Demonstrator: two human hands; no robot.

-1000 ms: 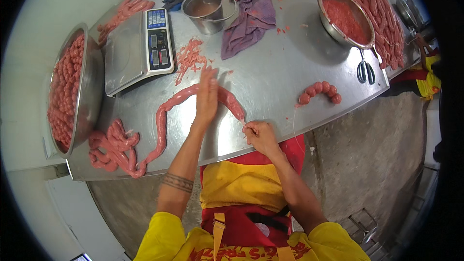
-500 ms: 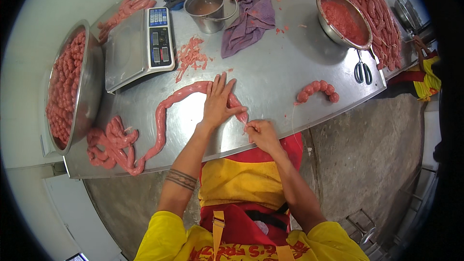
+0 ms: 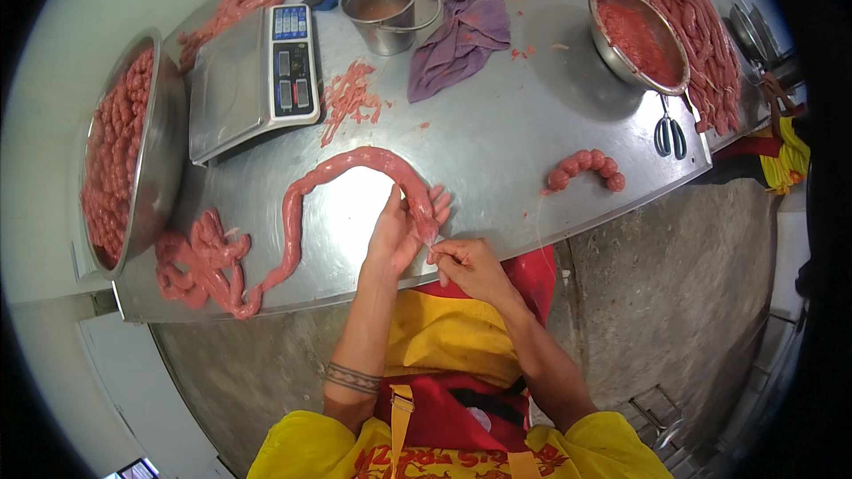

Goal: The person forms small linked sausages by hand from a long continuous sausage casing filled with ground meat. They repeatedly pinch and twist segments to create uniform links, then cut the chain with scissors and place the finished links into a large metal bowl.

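Note:
A long pink raw sausage (image 3: 364,158) in its casing curves over the steel table in front of me. Its near end lies across the upturned palm of my left hand (image 3: 397,238), cradled between the thumb and the curled fingers. Close beside it, my right hand (image 3: 472,266) pinches the thin casing at the sausage's tip. Further left, the same strand runs into a slack pile of casing and meat (image 3: 209,257) by the table's front edge. A short chain of tied round sausages (image 3: 586,168) rests to the right, with a string trailing from it.
A deep basin of small sausages (image 3: 146,213) stands at left, beside a digital scale (image 3: 232,80). Behind are a metal bucket (image 3: 377,13) and a purple cloth (image 3: 461,44). At right are a bowl of minced meat (image 3: 639,40), scissors (image 3: 669,133) and piled long sausages (image 3: 679,18).
My left hand has turned from palm down on top of the sausage to palm up beneath it. Both hands and the sausage's tip have come slightly nearer and left.

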